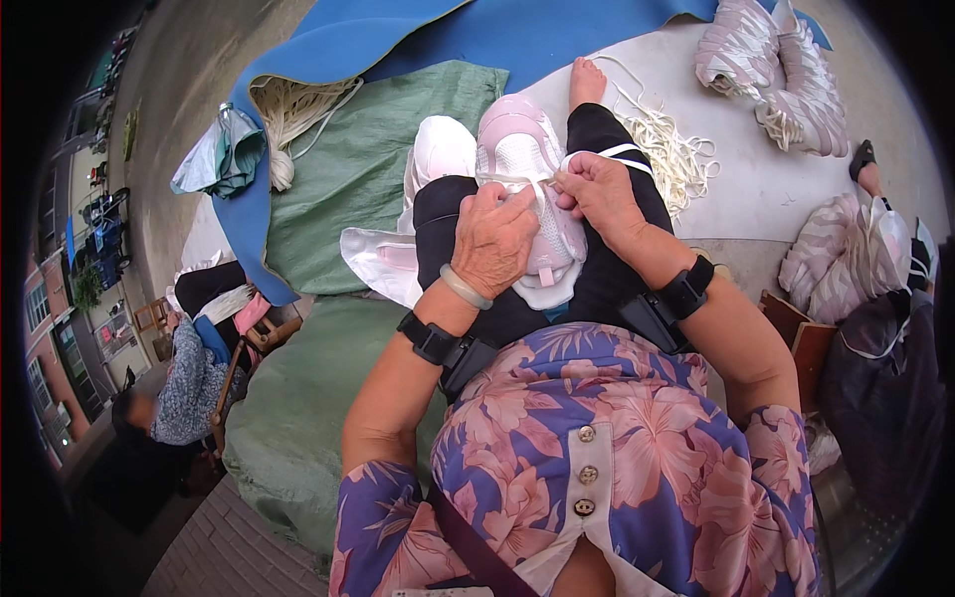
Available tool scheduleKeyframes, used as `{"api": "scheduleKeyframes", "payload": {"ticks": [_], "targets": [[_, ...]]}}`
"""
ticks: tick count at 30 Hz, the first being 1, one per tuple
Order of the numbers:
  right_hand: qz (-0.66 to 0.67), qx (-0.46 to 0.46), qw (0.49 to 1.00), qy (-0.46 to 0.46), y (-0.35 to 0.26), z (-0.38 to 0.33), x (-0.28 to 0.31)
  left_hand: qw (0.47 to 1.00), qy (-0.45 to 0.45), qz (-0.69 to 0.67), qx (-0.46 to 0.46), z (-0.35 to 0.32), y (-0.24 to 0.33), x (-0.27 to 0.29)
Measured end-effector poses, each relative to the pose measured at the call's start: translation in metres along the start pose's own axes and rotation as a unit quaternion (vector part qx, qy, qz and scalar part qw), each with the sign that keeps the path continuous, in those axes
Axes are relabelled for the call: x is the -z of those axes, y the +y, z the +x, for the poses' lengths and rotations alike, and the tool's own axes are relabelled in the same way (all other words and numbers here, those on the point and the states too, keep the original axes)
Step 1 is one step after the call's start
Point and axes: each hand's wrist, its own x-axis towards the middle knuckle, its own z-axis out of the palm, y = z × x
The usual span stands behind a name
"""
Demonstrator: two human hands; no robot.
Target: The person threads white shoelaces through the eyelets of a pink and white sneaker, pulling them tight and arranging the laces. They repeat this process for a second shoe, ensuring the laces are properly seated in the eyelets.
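While you sat with the pink-and-white sneaker (527, 194) resting on your lap, your left hand (494, 239) lay pressed flat over its laces, fingers together. Your right hand (597, 189) pinched a white lace (622, 151) just beside it. More laces (668, 149) were heaped near your bare foot (587, 80), and finished sneakers (771, 70) sat well apart.
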Motion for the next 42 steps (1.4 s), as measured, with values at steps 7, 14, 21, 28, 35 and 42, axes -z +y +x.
{"api": "scheduleKeyframes", "payload": {"ticks": [7, 14, 21, 28, 35, 42], "targets": [[-0.099, 0.066, 0.993, 0.019, 0.005, 0.005, -0.005, 1.000, -0.004, -0.007, 0.008, 0.001, 0.000, 0.000], [-0.342, 0.216, 0.914, 0.045, 0.012, 0.003, -0.010, 0.949, 0.165, -0.213, 0.166, -0.009, -0.013, 0.009], [-0.342, 0.134, 0.929, 0.039, 0.009, 0.005, 0.001, 0.611, 0.221, -0.613, 0.449, -0.021, -0.023, 0.012], [-0.367, 0.373, 0.852, 0.016, 0.004, -0.021, 0.004, 0.645, 0.139, -0.600, 0.452, -0.009, -0.010, -0.002], [-0.539, 0.494, 0.676, -0.091, -0.004, -0.019, 0.000, 0.780, 0.116, -0.430, 0.439, -0.014, -0.012, -0.006], [-0.574, 0.498, 0.646, -0.075, -0.001, -0.018, -0.002, 0.788, 0.157, -0.437, 0.403, -0.011, -0.012, -0.009]]}}
